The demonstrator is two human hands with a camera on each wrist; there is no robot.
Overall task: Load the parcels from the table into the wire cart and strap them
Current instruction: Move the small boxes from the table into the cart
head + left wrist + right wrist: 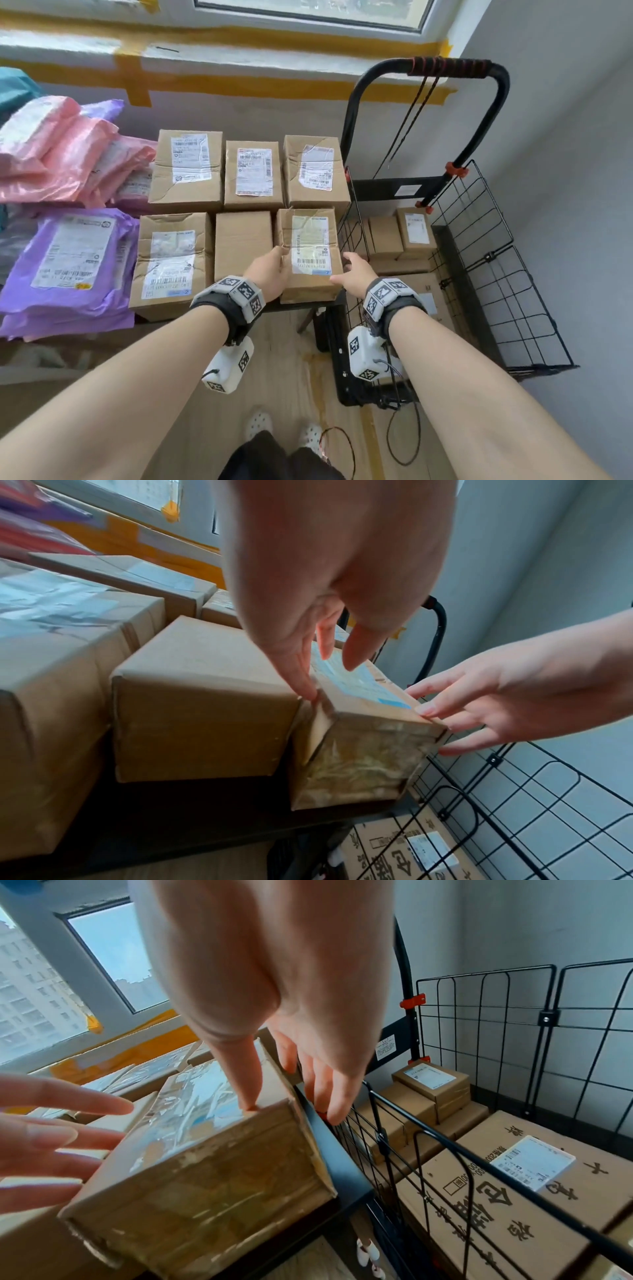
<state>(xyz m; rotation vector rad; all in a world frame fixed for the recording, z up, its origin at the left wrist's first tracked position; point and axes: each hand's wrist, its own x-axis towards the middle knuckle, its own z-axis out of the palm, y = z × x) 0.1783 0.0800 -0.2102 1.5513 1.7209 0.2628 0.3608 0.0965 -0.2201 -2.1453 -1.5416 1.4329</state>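
Note:
A taped cardboard parcel (310, 255) with a white label stands at the table's front right corner, right beside the black wire cart (496, 274). My left hand (272, 272) lies against the parcel's left top edge, fingers straight, the thumb touching the edge (304, 680). My right hand (356, 274) is at the right side. Its thumb (246, 1074) rests on the top, and its straight fingers reach down between the parcel (205, 1164) and the cart wall. The parcel sits on the table. Several boxes (416, 233) lie in the cart.
More cardboard parcels (243, 240) fill the table in two rows. Pink (61, 154) and purple (68, 257) mailer bags are piled at the left. Black elastic cords (411, 126) hang from the cart handle (445, 65). The wall stands behind and to the right.

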